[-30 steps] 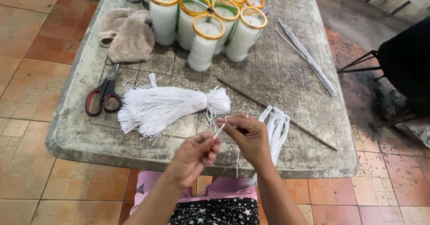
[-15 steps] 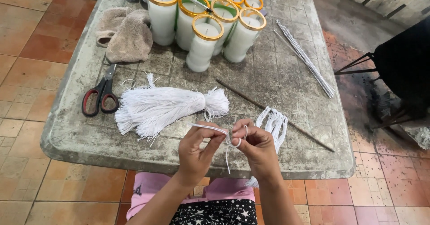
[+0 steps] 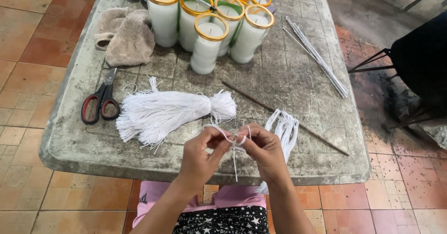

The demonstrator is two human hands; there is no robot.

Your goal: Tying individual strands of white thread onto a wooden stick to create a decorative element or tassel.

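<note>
While left hand (image 3: 200,152) & right hand (image 3: 261,149) pinch thin white string (image 3: 231,141), fluffy tassel (image 3: 163,113) lies nr.

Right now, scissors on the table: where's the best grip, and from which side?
Probably the red-and-black handle loops of the scissors, approached from the near table edge. They lie flat and closed, handles toward the person, blades pointing away toward the beige cloth. The white tassel bundle lies close on the right, so come in from the near-left.

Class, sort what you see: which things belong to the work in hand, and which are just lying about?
In hand: left hand, right hand, white string, string bundle, loose strings.

Lying about: scissors, cloth, candles, rods, stick.
</note>
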